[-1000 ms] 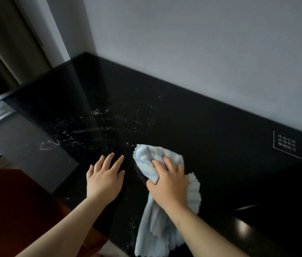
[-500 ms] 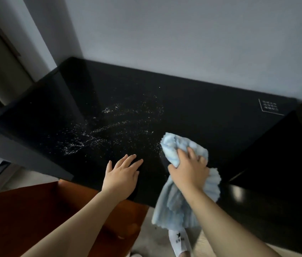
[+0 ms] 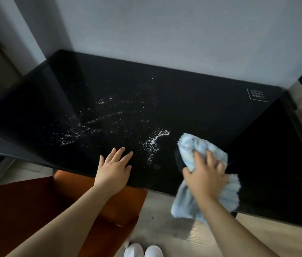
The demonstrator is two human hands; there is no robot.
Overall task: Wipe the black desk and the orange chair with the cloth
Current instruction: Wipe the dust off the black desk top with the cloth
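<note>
Cloth: pale blue, ribbed and soft, bunched under the right hand at the near edge of the black worktop; its loose tail hangs past the edge toward the floor.
Right hand: clenched on the cloth, fingers dug into the folds, pressing the wad down onto the surface.
Left hand: released and flat, palm down on the worktop just left of the cloth, holding nothing; it appears to brace the body.
Residue: white specks lie scattered between the two hands and well beyond the left hand's fingertips, with a denser streak just ahead and to the left of the cloth.
Handling, cloth: looks light, limp and easily crushed; likely best gripped as a gathered wad from above, as now, so the palm spreads the pressure. The dangling tail may drag or drop specks off the edge.
Handling, worktop: hard, glossy and probably slick; the cloth should slide freely, and fine grit may scatter rather than cling.
Chair: orange, below the left forearm, tucked partly under the worktop; judged not yet wiped.
Stage: desk wiping under way, much residue remaining.
</note>
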